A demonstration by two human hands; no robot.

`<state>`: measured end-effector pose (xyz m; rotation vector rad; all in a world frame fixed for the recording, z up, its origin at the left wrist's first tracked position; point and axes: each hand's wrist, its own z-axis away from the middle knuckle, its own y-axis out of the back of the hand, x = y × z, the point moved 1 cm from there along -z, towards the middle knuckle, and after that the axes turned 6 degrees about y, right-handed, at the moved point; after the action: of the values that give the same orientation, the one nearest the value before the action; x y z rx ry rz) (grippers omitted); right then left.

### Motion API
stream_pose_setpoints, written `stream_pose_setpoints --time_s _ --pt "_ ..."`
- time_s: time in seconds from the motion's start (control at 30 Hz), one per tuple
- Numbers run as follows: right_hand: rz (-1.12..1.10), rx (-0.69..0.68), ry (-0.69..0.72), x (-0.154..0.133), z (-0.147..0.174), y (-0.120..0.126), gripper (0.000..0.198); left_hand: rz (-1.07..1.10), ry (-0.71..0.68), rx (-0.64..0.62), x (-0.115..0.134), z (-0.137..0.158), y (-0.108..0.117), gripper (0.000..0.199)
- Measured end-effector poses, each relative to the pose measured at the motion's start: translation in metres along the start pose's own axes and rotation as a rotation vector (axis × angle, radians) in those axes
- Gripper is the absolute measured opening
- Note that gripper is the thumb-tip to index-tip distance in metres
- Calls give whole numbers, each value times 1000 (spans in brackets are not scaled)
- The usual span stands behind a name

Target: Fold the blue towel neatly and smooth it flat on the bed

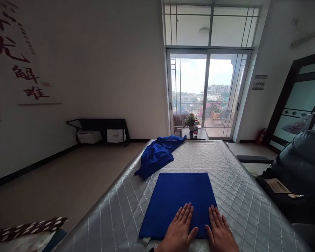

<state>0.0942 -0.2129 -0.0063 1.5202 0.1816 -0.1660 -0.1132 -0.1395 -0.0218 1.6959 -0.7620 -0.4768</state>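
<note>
A blue cloth (178, 196), folded into a flat neat rectangle, lies on the silver quilted table cover (241, 189). My left hand (180, 227) rests flat on its near part, fingers stretched forward and thumb out to the right. Across its near right edge lies my right hand (221, 229), palm down with fingers extended, partly over the silver cover. Neither hand grips anything. A small white tag (146, 240) sticks out at the cloth's near left corner. Beyond it, a second blue cloth (157, 152) sits crumpled near the far left edge of the table.
Past the far end stands a small table with a potted plant (191, 120) and a bottle (195, 128), before glass sliding doors (189, 87). A dark armchair (301, 168) is at right. A black bench (102, 124) stands by the wall; a dotted cushion (28, 227) is at lower left.
</note>
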Motion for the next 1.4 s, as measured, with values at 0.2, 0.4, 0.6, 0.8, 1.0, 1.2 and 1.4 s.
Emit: stream_pose_setpoints --time_s 0.2,0.4,0.6,0.8,1.0,1.2,1.4 --pt "-20 15 -9 1 0 -1 67 -38 405 -146 -71 56 16 76" --pt "39 -26 -11 -2 0 3 68 10 517 -156 -81 84 37 83" --pt "67 -27 -5 2 2 2 69 18 529 -83 -86 86 18 83" --pt "115 -39 25 -2 -22 29 64 -71 414 67 -96 89 -4 71" --pt "132 29 -14 -17 -87 61 65 -157 359 226 -103 93 -20 67" --pt "99 75 -76 3 -113 28 65 -130 427 -34 -109 77 -2 59" --pt "97 80 -64 11 -112 20 66 44 180 -55 -25 -34 28 64"
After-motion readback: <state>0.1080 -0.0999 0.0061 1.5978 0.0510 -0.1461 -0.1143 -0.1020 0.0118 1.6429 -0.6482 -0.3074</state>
